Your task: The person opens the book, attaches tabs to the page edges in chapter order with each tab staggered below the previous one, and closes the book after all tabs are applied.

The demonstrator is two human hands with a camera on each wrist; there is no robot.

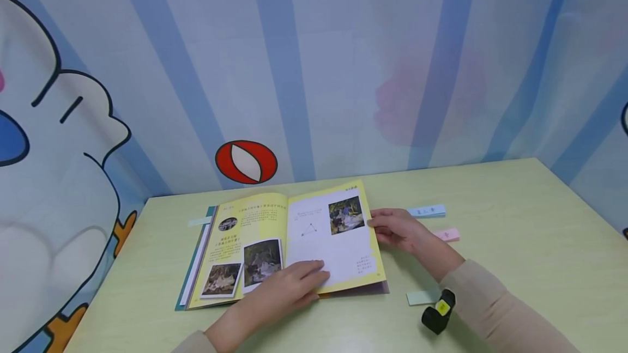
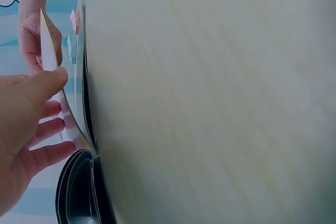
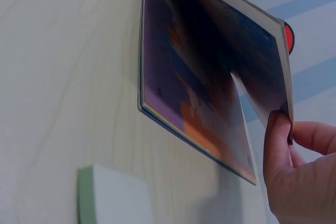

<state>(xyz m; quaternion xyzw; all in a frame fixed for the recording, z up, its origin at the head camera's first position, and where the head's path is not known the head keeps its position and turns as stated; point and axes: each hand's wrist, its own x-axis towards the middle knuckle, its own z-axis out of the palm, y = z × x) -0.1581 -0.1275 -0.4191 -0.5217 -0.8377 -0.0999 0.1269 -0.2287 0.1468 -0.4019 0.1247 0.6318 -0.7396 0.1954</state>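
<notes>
An open picture book (image 1: pixel 314 252) lies on the table, with printed text and pictures on both pages. My right hand (image 1: pixel 399 230) pinches the outer edge of the right-hand page (image 1: pixel 338 255); in the right wrist view the thumb (image 3: pixel 278 135) is on the page's underside. That page is lifted, showing a purple and orange page (image 3: pixel 194 103) below it. My left hand (image 1: pixel 289 285) rests on the lower part of the same page near the spine, fingers lying on the paper. In the left wrist view its thumb (image 2: pixel 52 81) crosses the page's bottom edge.
Blue (image 1: pixel 429 211), pink (image 1: pixel 447 234) and green (image 1: pixel 421 298) paper slips lie right of the book, another pale slip (image 1: pixel 198 222) at its left edge. A black tape-like roll with a yellow label (image 1: pixel 436 312) is by the right sleeve. A striped cartoon backdrop stands behind the table.
</notes>
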